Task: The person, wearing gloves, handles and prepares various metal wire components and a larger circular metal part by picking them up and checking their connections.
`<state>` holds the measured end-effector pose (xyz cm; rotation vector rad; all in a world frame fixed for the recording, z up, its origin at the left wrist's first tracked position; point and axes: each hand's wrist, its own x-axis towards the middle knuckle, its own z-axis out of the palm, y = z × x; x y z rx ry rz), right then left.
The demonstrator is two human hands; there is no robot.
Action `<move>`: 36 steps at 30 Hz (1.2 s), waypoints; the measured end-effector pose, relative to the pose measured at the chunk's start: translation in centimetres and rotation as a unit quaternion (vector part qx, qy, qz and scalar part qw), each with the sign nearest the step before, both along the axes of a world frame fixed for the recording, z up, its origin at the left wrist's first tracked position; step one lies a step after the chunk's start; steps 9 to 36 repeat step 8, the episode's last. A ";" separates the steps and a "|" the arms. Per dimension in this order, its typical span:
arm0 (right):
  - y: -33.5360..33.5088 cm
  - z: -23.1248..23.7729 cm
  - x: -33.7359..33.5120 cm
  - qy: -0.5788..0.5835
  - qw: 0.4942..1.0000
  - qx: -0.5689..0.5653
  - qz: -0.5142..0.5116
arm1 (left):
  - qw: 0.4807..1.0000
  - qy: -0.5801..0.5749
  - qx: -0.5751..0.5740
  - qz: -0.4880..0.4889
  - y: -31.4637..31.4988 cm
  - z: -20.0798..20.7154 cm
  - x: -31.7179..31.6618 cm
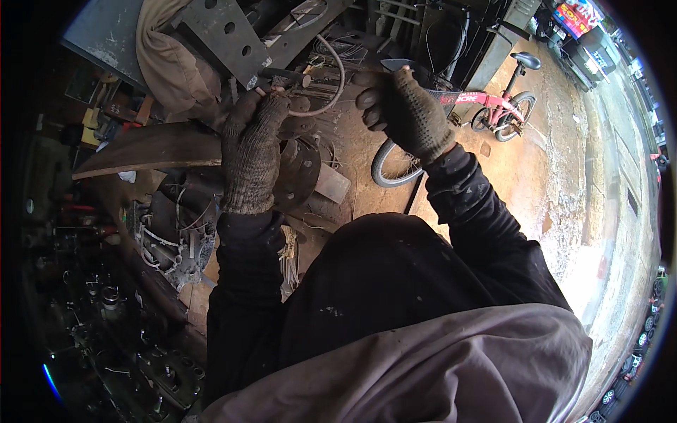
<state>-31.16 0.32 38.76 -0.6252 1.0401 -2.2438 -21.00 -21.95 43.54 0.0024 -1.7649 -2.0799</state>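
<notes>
My left hand (251, 151), in a worn knit glove with bare fingertips, is closed round the end of a curved grey hose (341, 79). The hose loops up and away from my fingers to the right. Just beyond that hand lies a metal plate with round holes (224, 39). My right hand (412, 116), gloved the same way, is raised in the air to the right with loosely bent fingers apart. Nothing shows in it. Beneath my left wrist sits a dark round metal piece (297, 173), partly hidden by the glove.
A curved brown board (144, 151) juts out left of my left hand, below a hanging brown cloth (169, 67). Tangled cables (166, 243) lie on the floor at left. Dark metal machine parts (127, 345) fill the lower left. A red bicycle (486, 102) stands at right, near the road.
</notes>
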 end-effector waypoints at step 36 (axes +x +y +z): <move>0.4 -0.2 -1.1 0.077 0.987 0.128 -0.054 | 0.996 -0.043 0.040 -0.072 -0.7 0.1 0.2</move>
